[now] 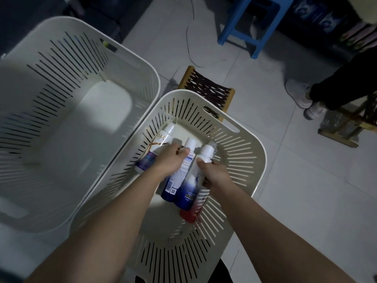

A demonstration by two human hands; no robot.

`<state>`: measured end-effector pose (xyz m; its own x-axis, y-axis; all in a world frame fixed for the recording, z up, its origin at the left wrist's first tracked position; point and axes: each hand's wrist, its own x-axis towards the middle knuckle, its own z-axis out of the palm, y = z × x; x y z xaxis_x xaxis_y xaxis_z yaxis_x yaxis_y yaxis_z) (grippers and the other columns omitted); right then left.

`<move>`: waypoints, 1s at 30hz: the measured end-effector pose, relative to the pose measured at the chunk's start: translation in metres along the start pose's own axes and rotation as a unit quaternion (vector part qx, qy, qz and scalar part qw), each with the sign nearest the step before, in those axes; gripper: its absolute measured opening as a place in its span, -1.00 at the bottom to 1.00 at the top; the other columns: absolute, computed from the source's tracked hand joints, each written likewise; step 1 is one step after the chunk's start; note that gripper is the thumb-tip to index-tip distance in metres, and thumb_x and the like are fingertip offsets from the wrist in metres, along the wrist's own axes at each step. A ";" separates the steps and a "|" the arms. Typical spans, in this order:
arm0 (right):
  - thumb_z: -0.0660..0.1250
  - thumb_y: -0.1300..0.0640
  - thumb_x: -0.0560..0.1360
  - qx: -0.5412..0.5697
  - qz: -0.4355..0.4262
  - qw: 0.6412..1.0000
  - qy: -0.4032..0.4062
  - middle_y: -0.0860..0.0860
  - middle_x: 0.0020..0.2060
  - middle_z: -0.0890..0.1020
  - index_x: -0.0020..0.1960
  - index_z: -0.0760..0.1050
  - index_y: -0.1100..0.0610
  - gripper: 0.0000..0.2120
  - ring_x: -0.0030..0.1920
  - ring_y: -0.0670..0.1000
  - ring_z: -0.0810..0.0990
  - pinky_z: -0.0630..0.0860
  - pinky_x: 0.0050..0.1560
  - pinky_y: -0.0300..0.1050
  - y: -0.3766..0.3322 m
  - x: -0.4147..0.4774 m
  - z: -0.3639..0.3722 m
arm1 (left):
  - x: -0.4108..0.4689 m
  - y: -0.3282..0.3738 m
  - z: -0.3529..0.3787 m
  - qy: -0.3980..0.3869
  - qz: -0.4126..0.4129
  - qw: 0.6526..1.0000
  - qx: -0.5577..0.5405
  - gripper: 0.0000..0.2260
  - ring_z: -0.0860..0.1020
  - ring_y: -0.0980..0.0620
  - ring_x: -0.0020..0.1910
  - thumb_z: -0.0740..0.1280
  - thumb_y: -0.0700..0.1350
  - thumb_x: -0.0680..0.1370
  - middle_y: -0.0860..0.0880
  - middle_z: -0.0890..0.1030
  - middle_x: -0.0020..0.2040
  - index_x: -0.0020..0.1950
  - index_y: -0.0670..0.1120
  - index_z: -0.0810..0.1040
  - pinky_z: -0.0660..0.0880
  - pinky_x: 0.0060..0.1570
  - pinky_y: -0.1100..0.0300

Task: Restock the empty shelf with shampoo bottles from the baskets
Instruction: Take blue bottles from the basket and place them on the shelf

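Tiled floor; slotted basket (240, 139); left hand (171, 160), right hand (214, 172) each grasping white-capped blue-bottomed bottle (175, 180).

Both forearms are seen bare right up to the frame edge, so no sleeves are visible at all. No watch, rings or gloves are worn on the left hand (170, 160) or the right hand (214, 172). Something dark, probably clothing, is glimpsed at the bottom edge.
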<state>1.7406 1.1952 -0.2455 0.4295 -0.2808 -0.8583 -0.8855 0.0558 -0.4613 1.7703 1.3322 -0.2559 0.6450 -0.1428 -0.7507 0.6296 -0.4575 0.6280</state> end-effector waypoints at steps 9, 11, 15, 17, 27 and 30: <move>0.42 0.08 0.53 -0.045 -0.093 0.986 -0.129 0.14 -0.01 0.70 0.18 0.53 0.13 -0.73 -0.10 0.10 0.69 0.65 -0.09 0.03 -0.034 -0.052 -0.001 | -0.081 0.003 -0.033 0.000 -0.008 0.891 -0.454 -0.30 0.53 -0.35 0.22 0.59 0.17 0.25 -0.29 0.59 0.21 0.28 -0.11 0.53 0.41 0.21 -0.37; 0.43 0.08 0.52 -0.050 -0.112 0.981 -0.150 0.11 -0.03 0.71 0.20 0.52 0.11 -0.72 -0.08 0.11 0.70 0.63 -0.08 0.01 -0.040 -0.070 0.000 | -0.101 0.004 -0.038 0.041 0.018 0.902 -0.430 -0.45 0.63 -0.31 0.03 0.60 -0.05 0.31 -0.26 0.65 0.07 0.24 -0.14 0.53 0.55 0.06 -0.27; 0.48 0.10 0.47 -0.070 -0.165 0.965 -0.189 0.08 -0.06 0.70 0.21 0.53 0.13 -0.66 -0.09 0.09 0.70 0.64 0.02 0.06 -0.049 -0.104 0.001 | -0.144 -0.001 -0.044 0.098 0.055 0.863 -0.492 -0.65 0.63 -0.24 -0.05 0.51 -0.05 0.35 -0.26 0.66 -0.03 0.08 -0.12 0.58 0.54 0.08 -0.23; 0.50 0.11 0.45 -0.079 -0.187 0.956 -0.211 0.06 -0.07 0.70 0.22 0.53 0.11 -0.63 -0.11 0.08 0.70 0.64 0.03 0.06 -0.051 -0.121 0.001 | -0.170 -0.004 -0.046 0.148 0.068 0.859 -0.485 -0.72 0.64 -0.22 -0.12 0.43 0.00 0.45 -0.25 0.66 -0.09 0.06 -0.14 0.58 0.55 0.02 -0.19; 0.56 0.18 0.38 -0.129 -0.283 0.890 -0.333 0.09 -0.11 0.64 0.05 0.57 0.11 -0.71 -0.15 0.08 0.64 0.59 -0.13 -0.01 -0.038 -0.213 0.010 | -0.298 -0.022 -0.026 0.238 0.185 0.755 -0.582 -0.56 0.68 -0.01 -0.30 0.08 0.09 0.64 -0.11 0.69 -0.25 0.05 -0.27 0.50 0.58 -0.39 0.19; 0.57 0.18 0.37 -0.155 -0.296 0.864 -0.378 0.05 -0.19 0.65 0.07 0.58 0.15 -0.69 -0.20 0.06 0.63 0.51 -0.26 -0.15 -0.028 -0.243 0.020 | -0.336 -0.031 -0.022 0.324 0.186 0.753 -0.541 -0.54 0.65 -0.02 -0.30 0.42 0.02 0.47 -0.13 0.67 -0.20 0.16 -0.31 0.45 0.58 -0.31 0.17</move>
<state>1.6651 1.2809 -0.0286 0.7125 0.5394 -0.4489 -0.4268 -0.1747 -0.8873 1.5433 1.4139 -0.0185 0.7193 0.5344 -0.4438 0.1114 0.5418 0.8331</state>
